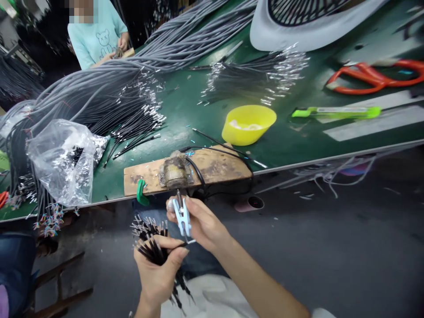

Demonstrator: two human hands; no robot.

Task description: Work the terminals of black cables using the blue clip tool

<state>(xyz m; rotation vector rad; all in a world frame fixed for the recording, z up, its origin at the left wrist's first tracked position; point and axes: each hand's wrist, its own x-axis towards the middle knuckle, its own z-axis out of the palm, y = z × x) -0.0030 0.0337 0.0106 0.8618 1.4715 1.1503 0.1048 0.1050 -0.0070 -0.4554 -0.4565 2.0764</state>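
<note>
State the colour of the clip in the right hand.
Light blue; the clip shows best in the head view.

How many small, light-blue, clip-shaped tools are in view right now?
1. The light-blue clip-shaped tool is in the right hand, close to the bundled black cables in the left hand. Others may be hidden.

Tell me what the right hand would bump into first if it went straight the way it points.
Probably the near edge of the wooden board, around the green hook; depth is unclear, so the right hand might pass beneath it.
</note>
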